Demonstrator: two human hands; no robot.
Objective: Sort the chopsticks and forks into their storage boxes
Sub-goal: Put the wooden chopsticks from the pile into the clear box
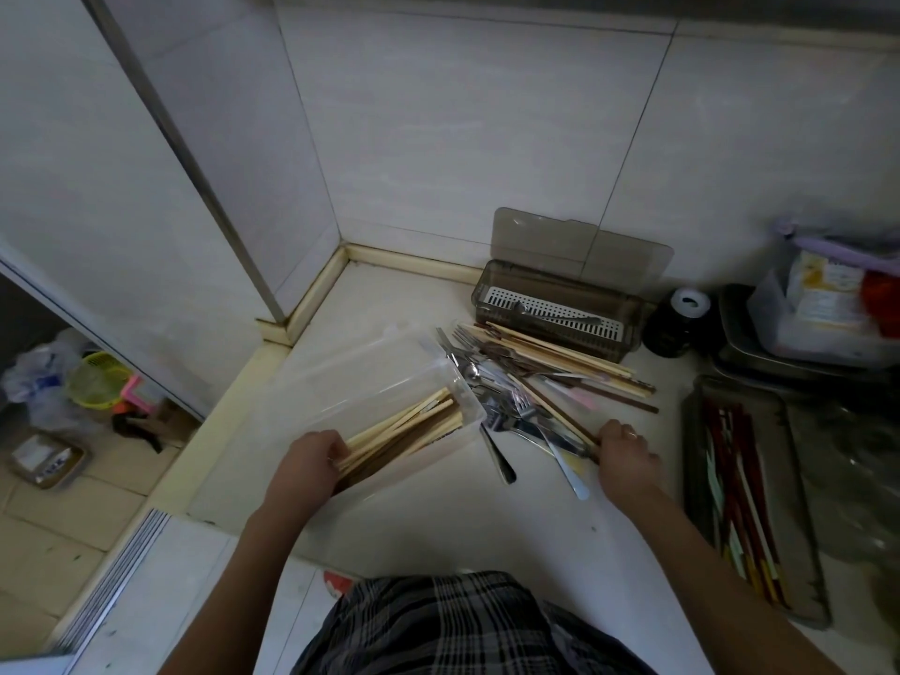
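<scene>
Plaid fabric [467, 626] fills the bottom edge of the view, and two bare forearms reach forward from it over a pale stone counter [438, 523]. The left hand [311, 460] curls its fingers round the near ends of a bundle of pale chopsticks [409, 428], which lie lengthwise inside a clear storage box [370, 382] set at an angle on the counter. The right hand [626, 453] grips the near end of a dark brown chopstick [555, 409] at the edge of a mixed pile [526, 382] of metal forks, spoons and loose chopsticks that lies just right of the clear box. A spoon handle [496, 457] and a flat metal handle [567, 467] stick out of the pile toward the person. To the right, a metal tray [803, 577] holds red, brown and pale green chopsticks [735, 504]. Beyond the pile, against the tiled wall, stands a smoky-brown storage box [555, 309] with its lid [579, 248] tilted open; one fork [555, 311] lies on its white slotted insert. A dark round jar [679, 324] sits just right of that box, with stacked containers [828, 314] beyond it.
</scene>
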